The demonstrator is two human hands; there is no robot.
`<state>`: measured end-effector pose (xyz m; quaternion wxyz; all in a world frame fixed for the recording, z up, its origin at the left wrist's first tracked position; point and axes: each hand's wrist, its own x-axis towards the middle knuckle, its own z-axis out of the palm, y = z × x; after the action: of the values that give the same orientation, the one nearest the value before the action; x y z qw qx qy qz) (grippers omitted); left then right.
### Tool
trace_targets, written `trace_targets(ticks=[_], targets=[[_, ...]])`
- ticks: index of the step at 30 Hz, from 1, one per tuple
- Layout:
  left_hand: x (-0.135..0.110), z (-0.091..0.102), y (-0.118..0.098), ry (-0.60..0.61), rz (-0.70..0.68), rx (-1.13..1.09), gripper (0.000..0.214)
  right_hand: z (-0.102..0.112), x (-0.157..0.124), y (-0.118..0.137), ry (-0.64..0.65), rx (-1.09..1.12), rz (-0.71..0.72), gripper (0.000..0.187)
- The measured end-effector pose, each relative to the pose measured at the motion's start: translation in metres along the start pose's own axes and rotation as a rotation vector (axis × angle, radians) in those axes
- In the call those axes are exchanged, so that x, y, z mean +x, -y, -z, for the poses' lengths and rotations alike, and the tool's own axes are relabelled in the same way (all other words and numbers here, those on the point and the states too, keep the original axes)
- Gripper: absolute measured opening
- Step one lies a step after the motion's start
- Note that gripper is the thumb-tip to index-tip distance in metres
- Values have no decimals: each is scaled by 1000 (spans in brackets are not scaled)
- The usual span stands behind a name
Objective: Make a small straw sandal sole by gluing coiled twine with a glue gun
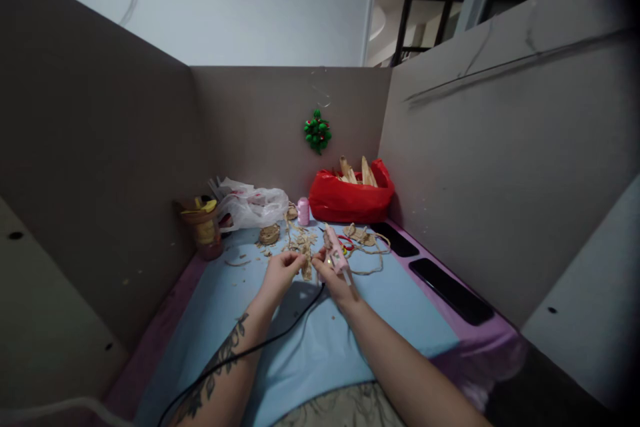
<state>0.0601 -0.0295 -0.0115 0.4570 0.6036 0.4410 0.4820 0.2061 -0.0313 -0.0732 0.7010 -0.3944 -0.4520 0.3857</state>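
Pinching a tan strip (307, 271) near the middle of the blue cloth (400, 310), the left hand (286, 268) has its thumb and fingers narrowed to a tip grip, which suits something so thin and probably steadies it without covering its face. The right hand (334, 282) is closed round the pink glue gun (335, 252), its nozzle end pointing far, presumably so the tip lies away from the skin; its thumb and forefinger reach left to the strip's edge, though whether they press it I cannot tell. The black cord (265, 341) runs near and left, passing over the left forearm, perhaps because its supply lies on that side. Just beyond the hands are pale scraps (302, 239), with a round coil (269, 235) to their left and red-handled scissors (345, 242) and loose twine (369, 272) to the right, seemingly set within easy reach. Farther back, a red bag (350, 199) stands upright with dry husks (369, 173) poking out of its top, likely for easy pulling, beside a small pink bottle (303, 211). Two phones (451, 291) lie flat along the right edge, apparently out of the work's way.
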Motion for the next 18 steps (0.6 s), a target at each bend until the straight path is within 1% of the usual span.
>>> trace_targets(ticks=[3, 9, 14, 18], targets=[[3, 0, 5, 13, -30, 17, 33, 0, 0, 2, 25, -27, -21, 40], [3, 0, 9, 10, -24, 36, 28, 1, 0, 7, 48, -82, -17, 45], [1, 2, 6, 35, 46, -10, 29, -1, 0, 8, 48, -29, 2, 44], [1, 2, 5, 48, 108, -63, 34, -1, 1, 5, 63, -31, -18, 44]])
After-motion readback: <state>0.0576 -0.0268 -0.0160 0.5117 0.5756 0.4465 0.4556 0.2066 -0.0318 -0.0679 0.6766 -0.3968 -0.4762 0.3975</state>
